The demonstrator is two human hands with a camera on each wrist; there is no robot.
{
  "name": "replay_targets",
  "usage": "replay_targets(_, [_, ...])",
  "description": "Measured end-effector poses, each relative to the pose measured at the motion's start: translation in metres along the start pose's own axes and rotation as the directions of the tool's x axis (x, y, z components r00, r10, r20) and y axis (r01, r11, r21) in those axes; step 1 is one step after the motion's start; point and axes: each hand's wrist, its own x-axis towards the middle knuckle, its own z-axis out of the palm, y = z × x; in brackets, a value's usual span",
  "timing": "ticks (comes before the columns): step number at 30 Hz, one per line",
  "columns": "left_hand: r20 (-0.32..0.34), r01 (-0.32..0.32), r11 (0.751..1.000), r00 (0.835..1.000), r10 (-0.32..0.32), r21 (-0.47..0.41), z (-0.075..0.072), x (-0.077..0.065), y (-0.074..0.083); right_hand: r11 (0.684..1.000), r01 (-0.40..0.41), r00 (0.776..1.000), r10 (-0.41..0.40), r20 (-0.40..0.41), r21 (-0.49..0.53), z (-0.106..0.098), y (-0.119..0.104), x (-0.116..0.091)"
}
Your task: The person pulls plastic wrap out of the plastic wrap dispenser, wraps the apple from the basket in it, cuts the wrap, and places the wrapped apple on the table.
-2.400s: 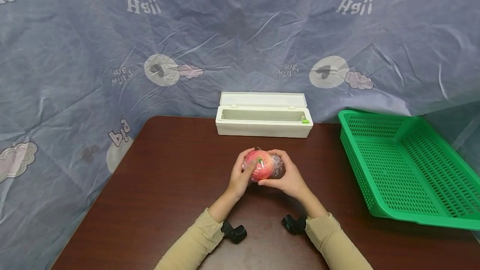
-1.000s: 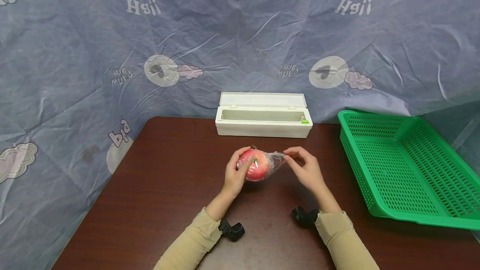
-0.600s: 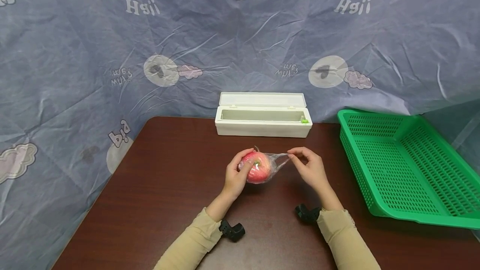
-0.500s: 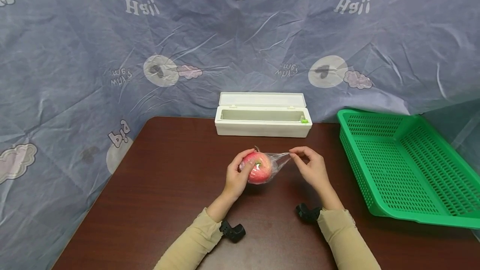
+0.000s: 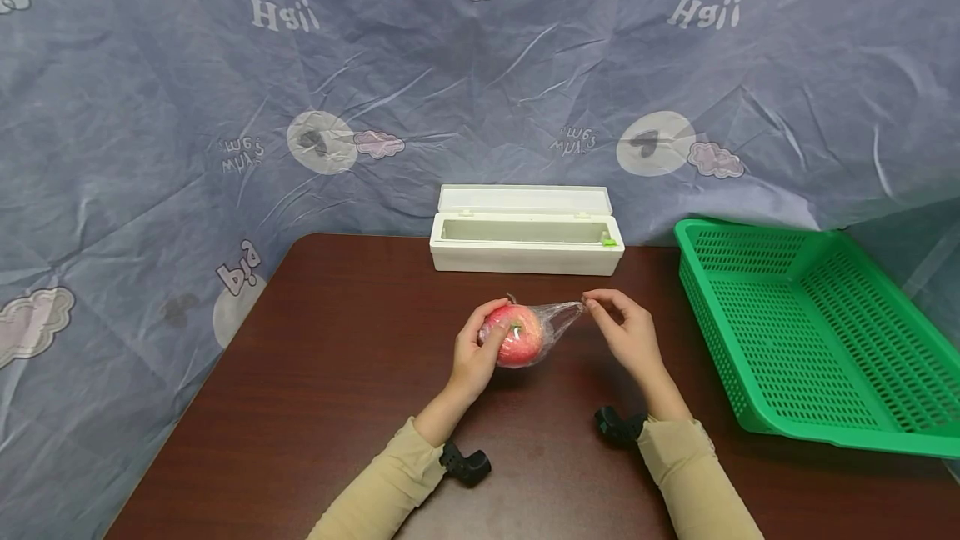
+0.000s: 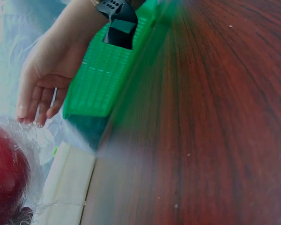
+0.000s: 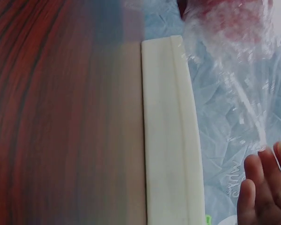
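Observation:
A red apple (image 5: 517, 337) wrapped in clear plastic film is held up over the table in the head view. My left hand (image 5: 474, 357) grips it from the left, thumb across its front near the stem. To the right of the fruit the film (image 5: 562, 322) stretches out into a taut point. My right hand (image 5: 628, 340) pinches the tip of that film between thumb and fingertips. The right wrist view shows the film (image 7: 243, 93) drawn from the apple down to the fingertips. In the left wrist view the apple (image 6: 7, 173) fills the lower left corner.
Behind the hands a long white box (image 5: 527, 260) with its lid raised and a small green piece at its right end stands on the dark wooden table (image 5: 337, 373). A green perforated basket (image 5: 806, 340) lies at the right. A printed cloth (image 5: 480, 90) hangs behind.
Earlier both hands cupped the apple. My right hand has since moved off to the right, pulling the film out into a point; the left hand keeps its grip.

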Motion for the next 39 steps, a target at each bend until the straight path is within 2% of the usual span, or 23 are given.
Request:
replay_targets(4, [0.001, 0.010, 1.000, 1.000, -0.010, 0.005, 0.003, -0.002, 0.000, 1.000, 0.008, 0.999, -0.008, -0.039, 0.000, -0.001, -0.033, -0.002])
replay_targets(12, [0.041, 0.020, 1.000, 0.999, -0.020, -0.003, 0.011, -0.009, 0.000, 0.994, 0.105, 0.992, -0.103, -0.076, 0.025, 0.009, -0.056, -0.006])
replay_targets(16, [0.063, 0.037, 0.999, 0.997, -0.036, -0.006, 0.013, -0.011, 0.001, 0.987, 0.152, 0.987, -0.149, -0.051, 0.050, 0.018, -0.067, -0.011])
replay_targets(21, [0.075, 0.026, 1.000, 0.997, -0.026, -0.005, 0.016, -0.014, 0.002, 0.977, 0.185, 0.982, -0.187, 0.013, 0.102, 0.031, -0.077, -0.018])
replay_targets(26, [0.056, 0.004, 1.000, 0.998, -0.003, -0.021, 0.020, -0.016, 0.004, 0.975, 0.172, 0.983, -0.179, 0.038, 0.144, 0.041, -0.080, -0.024])
replay_targets(33, [0.020, -0.018, 0.998, 1.000, 0.019, -0.064, 0.022, -0.017, 0.006, 0.955, 0.190, 0.979, -0.201, 0.026, 0.226, 0.050, -0.074, -0.027])
replay_targets(39, [-0.010, -0.045, 0.992, 0.999, 0.044, -0.118, 0.023, -0.016, 0.009, 0.937, 0.094, 0.991, -0.120, 0.056, 0.337, 0.059, -0.051, -0.028])
